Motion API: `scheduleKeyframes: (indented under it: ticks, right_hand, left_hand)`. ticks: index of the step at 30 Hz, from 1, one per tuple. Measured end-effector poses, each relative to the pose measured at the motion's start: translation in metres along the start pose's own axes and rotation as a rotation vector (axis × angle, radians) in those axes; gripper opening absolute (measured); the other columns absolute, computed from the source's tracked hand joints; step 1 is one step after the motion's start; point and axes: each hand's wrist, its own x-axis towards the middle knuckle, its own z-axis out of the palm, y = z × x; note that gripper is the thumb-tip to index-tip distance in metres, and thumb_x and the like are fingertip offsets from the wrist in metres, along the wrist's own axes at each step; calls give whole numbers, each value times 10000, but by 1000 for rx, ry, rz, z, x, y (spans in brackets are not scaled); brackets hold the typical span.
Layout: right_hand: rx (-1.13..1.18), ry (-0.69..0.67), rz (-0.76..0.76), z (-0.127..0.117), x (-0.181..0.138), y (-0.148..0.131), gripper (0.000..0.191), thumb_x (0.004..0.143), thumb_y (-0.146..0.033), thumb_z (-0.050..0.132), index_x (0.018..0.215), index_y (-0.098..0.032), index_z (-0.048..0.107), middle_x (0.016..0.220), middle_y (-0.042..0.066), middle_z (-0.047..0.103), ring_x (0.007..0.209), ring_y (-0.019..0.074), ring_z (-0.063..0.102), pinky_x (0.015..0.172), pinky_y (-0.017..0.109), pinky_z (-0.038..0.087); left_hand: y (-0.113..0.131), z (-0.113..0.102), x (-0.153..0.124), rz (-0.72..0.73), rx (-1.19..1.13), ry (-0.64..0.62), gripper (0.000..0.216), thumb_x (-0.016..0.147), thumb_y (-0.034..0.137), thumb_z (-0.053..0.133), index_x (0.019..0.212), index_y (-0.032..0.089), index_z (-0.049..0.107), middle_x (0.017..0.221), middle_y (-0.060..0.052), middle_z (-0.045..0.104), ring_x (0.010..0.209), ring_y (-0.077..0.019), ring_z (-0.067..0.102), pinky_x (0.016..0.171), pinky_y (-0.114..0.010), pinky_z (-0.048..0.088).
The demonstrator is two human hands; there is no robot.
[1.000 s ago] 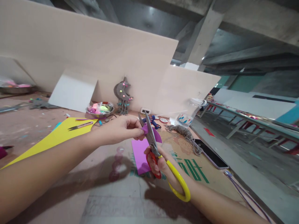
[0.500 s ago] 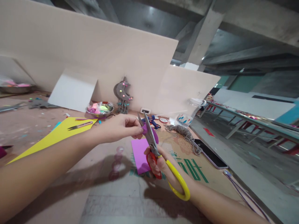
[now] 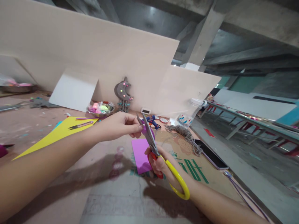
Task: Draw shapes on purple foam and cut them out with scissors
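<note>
My left hand [image 3: 118,126] pinches a small purple paper piece [image 3: 149,133] above the table. My right hand [image 3: 161,163] grips scissors [image 3: 151,141] with a red and a yellow handle loop, fingers through the loops. The blades are slightly apart and straddle the purple piece. Below them a pink paper sheet [image 3: 140,154] lies flat on the table.
A yellow sheet [image 3: 56,133] with small snips [image 3: 80,125] lies at left. A bowl of coloured bits [image 3: 100,109], a moon ornament [image 3: 123,91], a glue gun [image 3: 153,120], a twine coil [image 3: 187,135], a phone [image 3: 211,154] and a plastic jar [image 3: 190,113] sit behind and to the right.
The purple piece has turned and shows less beside the blades. Both hands and the scissors shifted slightly; the blades have closed a little.
</note>
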Motion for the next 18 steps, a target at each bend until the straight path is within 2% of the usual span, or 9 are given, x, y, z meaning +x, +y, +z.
scheduleKeyframes:
  ticks: [18]
  right_hand:
    - [19, -3, -4, -1, 1, 2, 509, 954, -666, 507, 1145, -195, 530, 709, -62, 388, 511, 72, 314, 460, 205, 324]
  left_hand:
    - [-5, -1, 1, 7, -7, -2, 283, 870, 449, 674, 760, 188, 681, 786, -19, 745, 759, -159, 693, 749, -296, 554]
